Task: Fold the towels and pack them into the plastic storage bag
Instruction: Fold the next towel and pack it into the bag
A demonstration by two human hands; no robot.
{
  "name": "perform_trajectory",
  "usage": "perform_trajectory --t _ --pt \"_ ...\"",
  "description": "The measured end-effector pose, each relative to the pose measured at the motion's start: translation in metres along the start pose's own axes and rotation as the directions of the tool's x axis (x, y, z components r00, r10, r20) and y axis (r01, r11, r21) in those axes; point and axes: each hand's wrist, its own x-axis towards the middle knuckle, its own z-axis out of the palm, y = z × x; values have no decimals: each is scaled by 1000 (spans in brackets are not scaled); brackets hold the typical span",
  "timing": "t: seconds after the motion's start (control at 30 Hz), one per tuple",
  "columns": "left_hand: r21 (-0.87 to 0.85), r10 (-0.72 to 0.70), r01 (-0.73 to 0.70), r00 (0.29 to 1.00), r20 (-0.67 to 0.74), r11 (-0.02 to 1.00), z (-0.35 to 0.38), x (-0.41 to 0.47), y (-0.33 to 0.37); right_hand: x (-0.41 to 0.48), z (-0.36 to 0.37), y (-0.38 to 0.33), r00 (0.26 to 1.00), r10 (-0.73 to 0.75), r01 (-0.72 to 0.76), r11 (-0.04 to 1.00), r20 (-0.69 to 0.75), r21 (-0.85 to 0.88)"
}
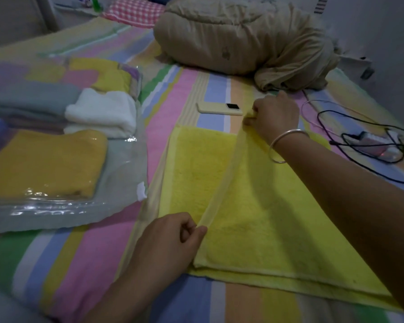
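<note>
A yellow towel (254, 206) lies on the striped bed, partly folded over itself. My left hand (173, 238) pinches the near end of its lifted hem. My right hand (274, 115), with a silver bangle on the wrist, grips the far end of the same hem, so the edge is stretched between both hands above the lower layer. A clear plastic storage bag (117, 201) lies at the left and holds folded towels: an orange-yellow one (44, 164), a white one (103, 113), a grey one (28, 99) and a yellow one behind.
A cream phone (219, 108) lies just beyond the towel. A bundled beige quilt (243, 38) sits at the back. Black and white cables with a charger (371, 145) trail on the right. A pink checked pillow (133, 10) is at the far back.
</note>
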Motion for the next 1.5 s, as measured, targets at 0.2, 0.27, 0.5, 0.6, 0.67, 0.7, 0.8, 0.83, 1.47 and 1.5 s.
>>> perform_trajectory --t 0.2,0.27,0.5,0.6,0.67,0.7,0.8,0.83,1.47,1.5 --pt "-19 -53 51 995 -89 998 -21 -17 -14 19 -8 -50 999 30 -25 978 -19 207" --pt "-26 -82 80 992 -95 996 -29 -19 -21 23 -5 -71 1000 23 -23 976 0 218" --pt "-49 -140 138 989 -47 989 -38 -25 -34 40 34 -130 989 -54 2 936 139 352" --pt "-47 -158 156 986 -50 987 -39 -25 -35 46 51 -141 978 -57 -19 934 202 357" --pt "-25 -183 182 982 -54 983 -39 -24 -32 46 62 -142 967 -69 -29 924 244 380" --pt "-11 -190 189 980 -56 982 -40 -23 -31 45 67 -141 961 -82 -36 911 266 410" --pt "28 -201 204 976 -87 979 -44 -20 -28 39 76 -135 954 -133 -19 868 270 496" --pt "34 -209 213 972 -108 976 -46 -20 -27 37 75 -133 955 -164 20 868 247 497" --pt "167 -198 203 979 -45 965 -50 -19 -27 -8 41 -132 618 -782 772 622 73 131" --pt "165 -194 200 980 -49 966 -51 -19 -28 -8 41 -133 626 -777 766 629 69 132"
